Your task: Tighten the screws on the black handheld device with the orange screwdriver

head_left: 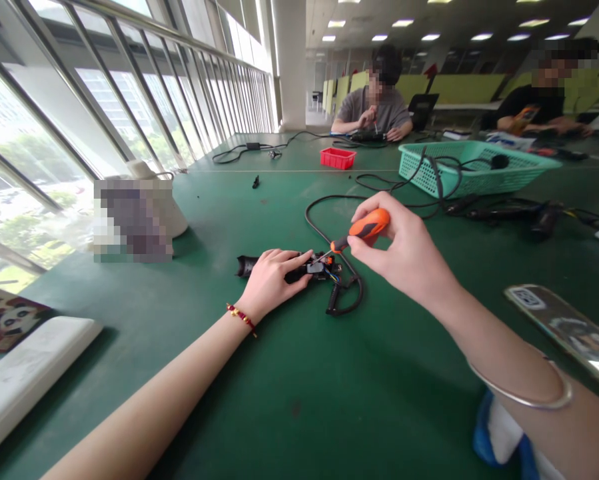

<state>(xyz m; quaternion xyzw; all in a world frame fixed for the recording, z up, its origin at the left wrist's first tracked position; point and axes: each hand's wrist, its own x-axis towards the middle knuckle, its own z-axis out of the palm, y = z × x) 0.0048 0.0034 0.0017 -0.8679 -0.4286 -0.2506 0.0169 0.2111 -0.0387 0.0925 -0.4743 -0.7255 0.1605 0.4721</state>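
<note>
A black corded device (pixel 248 266) lies on the green table, its inner parts and thin coloured wires bared at the right end. Over its body rests my left hand (pixel 274 280), fingers and thumb closed around it and hiding its middle. My right hand (pixel 406 250) is closed on the orange-and-black handle of a screwdriver (pixel 370 225). The screwdriver slants down to the left, its shaft tip at the exposed parts beside my left fingertips. Whether the tip sits in a screw is too small to tell. The device's black cable (pixel 362 293) loops round to the right.
Behind stand a small red bin (pixel 338 159) and a green basket (pixel 472 190) with cables. A phone (pixel 569 327) lies at right; a white jug-like container (pixel 166 207) and a white bar (pixel 44 373) are at left. Two people (pixel 386 107) sit across the table.
</note>
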